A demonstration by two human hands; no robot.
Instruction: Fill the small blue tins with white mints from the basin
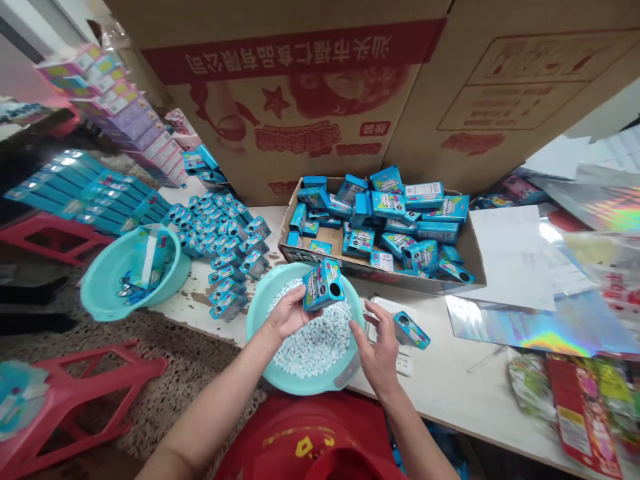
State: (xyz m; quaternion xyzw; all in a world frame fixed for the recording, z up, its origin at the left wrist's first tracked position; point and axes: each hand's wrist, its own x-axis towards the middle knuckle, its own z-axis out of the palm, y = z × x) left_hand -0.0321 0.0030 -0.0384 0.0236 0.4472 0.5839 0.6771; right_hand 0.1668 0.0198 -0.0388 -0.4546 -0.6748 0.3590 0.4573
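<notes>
My left hand point(293, 312) is closed around a small blue candy box point(323, 285), tilted above the basin, with a dark round hole at its right end. Below it, a light turquoise basin point(259, 293) holds a heap of small white candies point(315, 350). Over the basin's right rim is my right hand point(379, 343), fingers apart and nothing visible in them. Just right of that hand, another blue box point(411, 330) lies tilted on or beside a white flat device point(404, 363), mostly hidden by the hand.
Behind the basin, an open carton tray point(380, 270) holds many blue boxes, before a large cardboard box point(320, 100). Filled-looking boxes point(227, 293) stand in rows at left. Further left are a second basin point(93, 287) and a red stool point(95, 380). Plastic film and packets point(580, 407) lie right.
</notes>
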